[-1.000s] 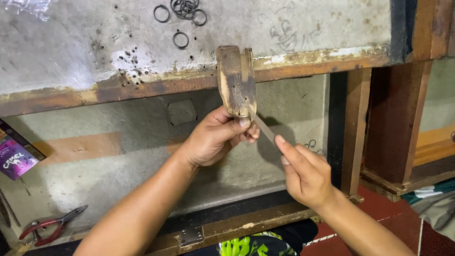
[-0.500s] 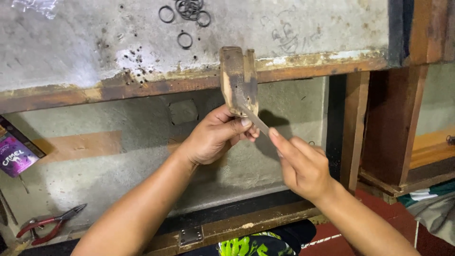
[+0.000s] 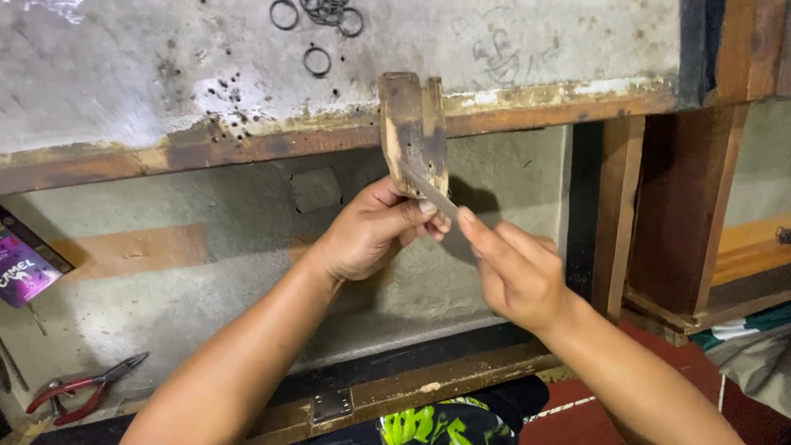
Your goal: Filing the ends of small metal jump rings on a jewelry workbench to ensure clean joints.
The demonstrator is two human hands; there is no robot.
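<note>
Head view: both hands work a thin file against a worn wooden block on the bench edge.
Red pliers (image 3: 82, 389) lie far left; left hand (image 3: 371, 231) pinches an unseen piece under the wooden block (image 3: 414, 132), right hand (image 3: 515, 276) grips the file (image 3: 428, 191), open space below.

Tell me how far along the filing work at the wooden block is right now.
Looks done: several finished metal rings lie on the bench top. In hand: the left hand holds something too small to see against the worn wooden block, while the right hand draws a thin file across it. Left: that piece remains under the file; red pliers lie untouched below.
</note>
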